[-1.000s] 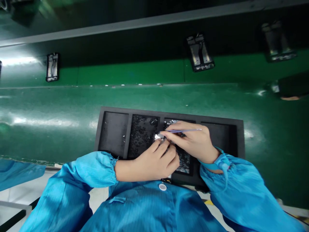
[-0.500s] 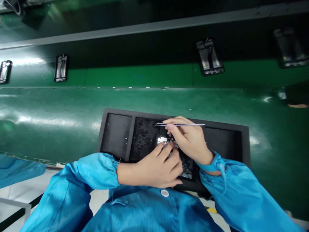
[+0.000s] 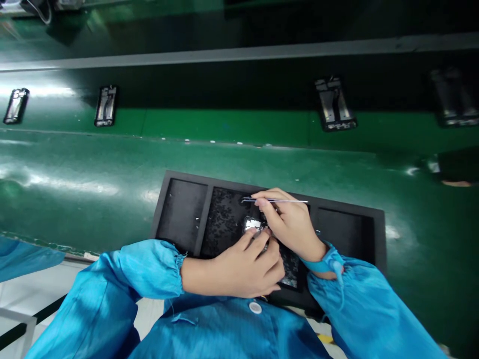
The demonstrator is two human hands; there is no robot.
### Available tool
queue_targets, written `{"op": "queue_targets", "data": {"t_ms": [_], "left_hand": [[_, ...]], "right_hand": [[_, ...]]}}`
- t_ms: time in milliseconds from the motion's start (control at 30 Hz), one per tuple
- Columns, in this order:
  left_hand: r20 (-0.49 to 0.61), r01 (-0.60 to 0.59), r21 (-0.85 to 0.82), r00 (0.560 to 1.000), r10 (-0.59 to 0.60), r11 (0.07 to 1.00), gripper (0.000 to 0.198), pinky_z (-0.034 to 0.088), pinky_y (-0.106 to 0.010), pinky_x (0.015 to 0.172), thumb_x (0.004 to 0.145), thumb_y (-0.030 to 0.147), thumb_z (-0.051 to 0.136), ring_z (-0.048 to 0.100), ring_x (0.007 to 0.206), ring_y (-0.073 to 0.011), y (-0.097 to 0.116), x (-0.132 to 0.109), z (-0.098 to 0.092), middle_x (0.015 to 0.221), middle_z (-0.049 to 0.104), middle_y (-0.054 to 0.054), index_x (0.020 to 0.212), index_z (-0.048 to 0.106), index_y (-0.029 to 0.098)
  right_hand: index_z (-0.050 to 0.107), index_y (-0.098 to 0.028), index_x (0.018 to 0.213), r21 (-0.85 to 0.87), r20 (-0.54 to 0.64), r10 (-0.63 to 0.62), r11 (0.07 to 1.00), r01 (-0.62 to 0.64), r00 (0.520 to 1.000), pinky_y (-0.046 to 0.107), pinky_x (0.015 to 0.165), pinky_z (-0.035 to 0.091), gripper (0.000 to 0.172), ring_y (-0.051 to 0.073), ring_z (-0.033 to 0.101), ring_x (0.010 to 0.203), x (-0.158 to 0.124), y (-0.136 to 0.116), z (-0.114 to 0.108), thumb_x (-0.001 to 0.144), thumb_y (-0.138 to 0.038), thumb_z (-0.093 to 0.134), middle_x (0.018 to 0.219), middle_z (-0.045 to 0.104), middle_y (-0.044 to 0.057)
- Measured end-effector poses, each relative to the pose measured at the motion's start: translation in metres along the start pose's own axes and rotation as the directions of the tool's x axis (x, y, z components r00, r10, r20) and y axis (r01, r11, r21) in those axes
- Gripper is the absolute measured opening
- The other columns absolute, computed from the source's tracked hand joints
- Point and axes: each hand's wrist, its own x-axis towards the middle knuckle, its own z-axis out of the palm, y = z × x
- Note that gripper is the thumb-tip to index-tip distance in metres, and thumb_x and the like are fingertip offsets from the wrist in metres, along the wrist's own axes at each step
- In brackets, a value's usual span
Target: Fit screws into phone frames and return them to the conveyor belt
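Observation:
A black tray (image 3: 204, 219) with compartments lies on the green bench before me. My right hand (image 3: 288, 219) is closed on metal tweezers (image 3: 288, 201), whose tips point left over a compartment with many small dark pieces (image 3: 224, 214). My left hand (image 3: 247, 264) rests with bent fingers on a phone-like device (image 3: 252, 224) with a shiny metal part at its upper end. My hands hide most of the device. Small shiny pieces (image 3: 290, 269) lie in the compartment to the right of my left hand.
Beyond the green bench (image 3: 112, 159), open phone housings lie in a row: one at far left (image 3: 16, 105), one left of centre (image 3: 106, 105), one right of centre (image 3: 336, 104) and a dim one at far right (image 3: 454, 97). A dark object (image 3: 458, 164) sits at the right.
The view has shifted slightly, so the bench and housings appear lower. The housings also appear farther right in the picture. My right hand has moved slightly left relative to the tray, still holding the tweezers.

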Motion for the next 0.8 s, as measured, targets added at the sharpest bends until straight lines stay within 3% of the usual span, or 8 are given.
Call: {"op": "queue_targets", "data": {"t_ms": [333,433,467,533,600,633,700,800], "left_hand": [[0.027,-0.006,0.007,1.000,0.006,1.000,0.050,0.045,-0.055,0.107,0.102,0.048,0.049,0.059,0.128,-0.0404,0.001,0.000,0.003,0.135,0.061,-0.025,0.126,0.064,0.006],[0.013,0.083,-0.257,0.997,-0.083,0.963,0.039,0.047,-0.050,0.111,0.102,0.041,0.052,0.059,0.129,-0.0357,-0.006,0.001,-0.006,0.130,0.064,-0.022,0.115,0.067,0.007],[0.009,0.194,-0.463,0.977,-0.215,0.865,0.033,0.047,-0.047,0.112,0.100,0.038,0.055,0.060,0.128,-0.0328,-0.010,0.001,-0.009,0.126,0.067,-0.020,0.107,0.069,0.009],[0.099,0.380,-0.801,0.846,-0.524,0.463,0.026,0.054,-0.040,0.105,0.096,0.038,0.057,0.063,0.122,-0.0269,-0.023,0.002,-0.016,0.119,0.068,-0.016,0.096,0.068,0.014],[0.244,0.426,-0.899,0.672,-0.699,0.096,0.030,0.063,-0.032,0.079,0.097,0.043,0.054,0.069,0.105,-0.0221,-0.041,0.004,-0.020,0.112,0.068,-0.014,0.098,0.065,0.015],[0.297,0.430,-0.903,0.622,-0.725,-0.001,0.033,0.061,-0.026,0.063,0.098,0.046,0.050,0.071,0.092,-0.0195,-0.052,0.005,-0.021,0.108,0.067,-0.013,0.101,0.063,0.015],[0.414,0.430,-0.888,0.590,-0.693,-0.164,0.038,0.047,-0.017,0.040,0.100,0.047,0.046,0.068,0.069,-0.0139,-0.072,0.008,-0.022,0.101,0.067,-0.012,0.104,0.063,0.013],[0.599,0.425,-0.800,0.600,-0.530,-0.423,0.036,0.035,-0.013,0.032,0.095,0.043,0.059,0.061,0.051,-0.0084,-0.093,0.012,-0.024,0.091,0.070,-0.011,0.100,0.069,0.009]], "right_hand": [[0.076,-0.022,0.091,0.070,-0.034,0.016,0.997,-0.014,0.999,0.036,0.084,0.059,0.021,0.022,0.074,0.087,0.005,-0.004,0.004,0.098,-0.030,0.057,0.092,0.079,0.006],[0.076,-0.022,0.088,0.110,-0.070,0.032,0.994,-0.024,0.997,0.036,0.081,0.059,0.025,0.022,0.075,0.084,0.006,-0.004,0.003,0.099,-0.032,0.056,0.089,0.079,0.006],[0.076,-0.022,0.087,0.124,-0.091,0.040,0.992,-0.029,0.995,0.035,0.079,0.059,0.027,0.021,0.074,0.081,0.006,-0.004,0.002,0.099,-0.034,0.055,0.087,0.079,0.006],[0.075,-0.021,0.084,0.159,-0.146,0.061,0.987,-0.038,0.987,0.033,0.071,0.059,0.030,0.020,0.073,0.074,0.005,-0.005,0.000,0.100,-0.037,0.055,0.082,0.078,0.006],[0.072,-0.021,0.076,0.200,-0.208,0.082,0.979,-0.040,0.975,0.031,0.066,0.059,0.036,0.019,0.072,0.070,0.004,-0.007,-0.004,0.100,-0.039,0.054,0.078,0.076,0.006],[0.071,-0.021,0.072,0.222,-0.238,0.092,0.974,-0.038,0.967,0.030,0.064,0.058,0.039,0.019,0.071,0.069,0.003,-0.009,-0.006,0.101,-0.040,0.054,0.076,0.076,0.006],[0.069,-0.020,0.069,0.263,-0.289,0.109,0.964,-0.030,0.951,0.030,0.061,0.058,0.042,0.019,0.071,0.067,0.002,-0.015,-0.010,0.101,-0.041,0.053,0.072,0.074,0.006],[0.069,-0.020,0.067,0.318,-0.335,0.129,0.948,-0.017,0.934,0.030,0.058,0.058,0.045,0.019,0.070,0.063,0.000,-0.022,-0.015,0.101,-0.044,0.053,0.066,0.071,0.005]]}}
